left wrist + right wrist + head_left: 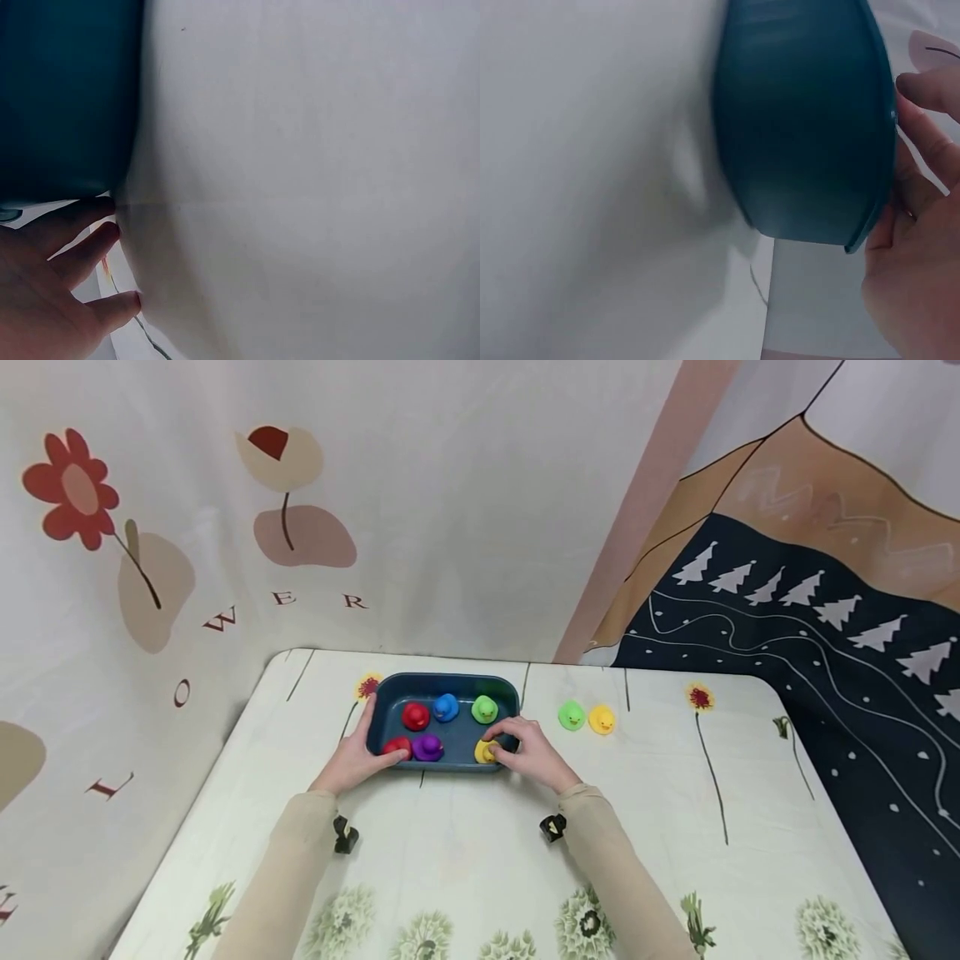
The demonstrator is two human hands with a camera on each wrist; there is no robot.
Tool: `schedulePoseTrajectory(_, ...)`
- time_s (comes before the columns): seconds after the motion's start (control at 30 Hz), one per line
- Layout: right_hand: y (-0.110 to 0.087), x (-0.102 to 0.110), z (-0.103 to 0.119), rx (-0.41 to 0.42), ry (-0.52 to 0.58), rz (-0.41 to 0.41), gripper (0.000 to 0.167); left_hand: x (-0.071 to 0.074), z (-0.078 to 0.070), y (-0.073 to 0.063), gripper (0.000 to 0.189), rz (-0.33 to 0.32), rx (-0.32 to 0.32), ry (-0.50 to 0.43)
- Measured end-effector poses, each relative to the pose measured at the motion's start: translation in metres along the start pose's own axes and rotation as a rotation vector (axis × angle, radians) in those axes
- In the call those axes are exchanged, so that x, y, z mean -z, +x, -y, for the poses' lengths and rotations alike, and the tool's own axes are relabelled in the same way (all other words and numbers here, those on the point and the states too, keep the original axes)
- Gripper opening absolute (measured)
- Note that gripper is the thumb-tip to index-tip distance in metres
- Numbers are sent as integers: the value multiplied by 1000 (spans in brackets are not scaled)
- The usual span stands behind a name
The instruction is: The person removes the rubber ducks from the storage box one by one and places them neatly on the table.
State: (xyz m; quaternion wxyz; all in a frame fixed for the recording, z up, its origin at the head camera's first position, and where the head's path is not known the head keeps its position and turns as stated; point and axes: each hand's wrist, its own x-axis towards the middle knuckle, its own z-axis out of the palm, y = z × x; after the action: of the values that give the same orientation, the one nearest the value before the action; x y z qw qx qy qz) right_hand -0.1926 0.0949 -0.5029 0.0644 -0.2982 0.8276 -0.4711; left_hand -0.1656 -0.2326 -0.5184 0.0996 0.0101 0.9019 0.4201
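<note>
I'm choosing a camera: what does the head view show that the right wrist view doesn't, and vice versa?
Only the head view: the left hand, eight toy ducks (six inside the tray, two outside on the table).
Only the right wrist view: a broad close-up of the tray's outer wall.
Both: the right hand, the tray and part of the table.

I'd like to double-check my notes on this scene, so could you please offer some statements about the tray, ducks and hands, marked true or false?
1. The left hand holds the left end of the tray. True.
2. The right hand pinches a purple duck. False: it pinches the near yellow duck.
3. A blue duck is inside the tray. True.
4. Both ducks outside the tray are red. False: they are a loose green duck and a loose yellow duck.
</note>
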Motion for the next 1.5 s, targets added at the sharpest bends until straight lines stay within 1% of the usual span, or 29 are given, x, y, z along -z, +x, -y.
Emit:
schedulePoseTrajectory(0.2, -1, 1, -7, 32, -56, -13, 12, 0, -2, 0, 114, 10, 4, -3)
schedulePoseTrajectory(0.27, -1, 1, -9, 53, -85, -7, 12, 1, -3, 0, 114, 12, 2, -2)
schedulePoseTrajectory(0.33, 0, 1, -10, 75, -114, 14, 12, 1, -3, 0, 114, 12, 3, -4)
schedulePoseTrajectory(0.5, 2, 4, -8, 95, -182, 79, 15, 1, 0, -1, 114, 4, 8, -7)
schedulePoseTrajectory(0.7, 5, 3, -4, 127, -340, 130, 20, 1, 3, 0, 114, -1, 6, 3)
schedulePoseTrajectory(0.87, 4, 0, 2, 99, -398, 148, 25, 2, 2, 0, 114, 3, 3, 8)
schedulePoseTrajectory(1.0, 4, 0, 7, 38, -447, 179, 28, 1, 0, 1, 114, 6, 5, 13)
schedulePoseTrajectory(1.07, 5, -2, 10, 20, -477, 190, 29, 1, 1, 0, 114, 3, 6, 12)
schedulePoseTrajectory(1.2, 7, -6, 14, 24, -550, 196, 29, 1, 2, 0, 114, 1, 4, 15)
schedulePoseTrajectory(1.33, 7, -11, 15, 35, -606, 179, 28, 0, 3, 0, 115, 2, 2, 18)
schedulePoseTrajectory(1.43, 8, -12, 17, 24, -640, 171, 28, -1, 3, 0, 115, -5, -1, 16)
schedulePoseTrajectory(1.5, 11, -11, 18, 5, -668, 183, 28, -1, 2, 0, 114, -9, -1, 15)
